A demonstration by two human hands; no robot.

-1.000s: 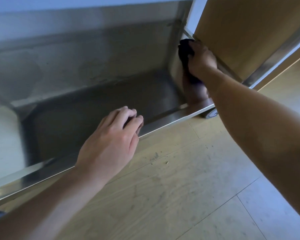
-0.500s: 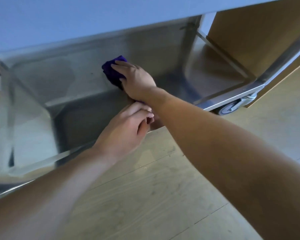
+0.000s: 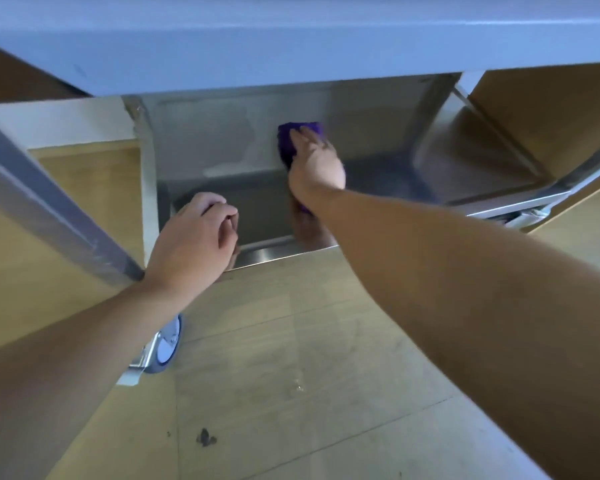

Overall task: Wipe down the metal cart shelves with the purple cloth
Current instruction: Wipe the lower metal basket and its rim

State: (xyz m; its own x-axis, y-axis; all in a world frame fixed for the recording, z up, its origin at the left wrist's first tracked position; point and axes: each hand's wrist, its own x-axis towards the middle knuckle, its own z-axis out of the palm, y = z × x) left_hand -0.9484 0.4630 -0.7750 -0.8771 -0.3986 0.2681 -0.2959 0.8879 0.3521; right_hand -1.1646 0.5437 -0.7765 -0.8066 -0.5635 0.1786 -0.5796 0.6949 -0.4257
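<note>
Cloth [image 3: 300, 133] has moved from the right corner to the shelf [image 3: 257, 209] back wall, my right hand [image 3: 317, 164] flat on it. My left hand [image 3: 193, 237] is curled, grip unclear. Still mid-wipe, so next I'd sweep left.
</note>
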